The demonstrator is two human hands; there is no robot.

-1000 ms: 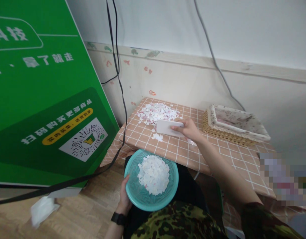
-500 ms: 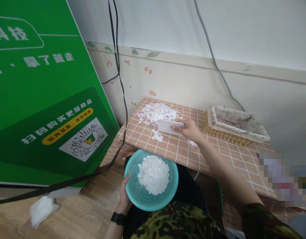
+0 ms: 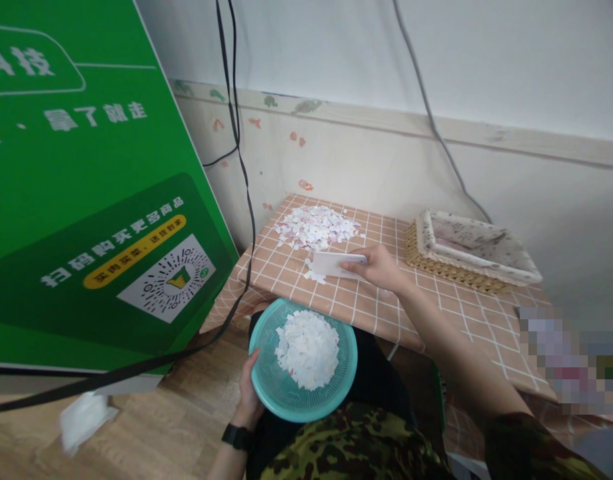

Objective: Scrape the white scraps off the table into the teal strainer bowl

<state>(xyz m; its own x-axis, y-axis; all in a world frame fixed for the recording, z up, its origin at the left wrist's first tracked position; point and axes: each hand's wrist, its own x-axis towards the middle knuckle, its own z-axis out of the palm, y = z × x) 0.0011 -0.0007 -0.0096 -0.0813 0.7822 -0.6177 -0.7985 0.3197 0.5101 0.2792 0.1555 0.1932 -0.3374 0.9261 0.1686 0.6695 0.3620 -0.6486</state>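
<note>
My right hand [image 3: 379, 267] grips a flat white scraper [image 3: 331, 263] by one end, holding it over the tabletop. Its long lower edge is at a few loose paper scraps [image 3: 315, 271]. Behind it lies a larger heap of white and pinkish paper scraps [image 3: 316, 225]. My left hand [image 3: 250, 383], with a dark band at the wrist, clasps the left rim of a teal plastic colander [image 3: 347, 393]. The colander rests over my lap against the table's front edge, and a mound of white paper scraps [image 3: 307, 350] sits inside it.
A checked brown cloth covers the table [image 3: 381, 310]. A cloth-lined wicker basket [image 3: 466, 280] stands at its right rear. Black cables [image 3: 246, 180] hang at the left, before a green sign panel [image 3: 86, 200]. A white plastic bag [image 3: 84, 420] lies on the floor.
My right hand has drawn the scraper slightly towards the table's front edge, from beside the large heap onto the small scraps. The left hand and the colander have hardly moved.
</note>
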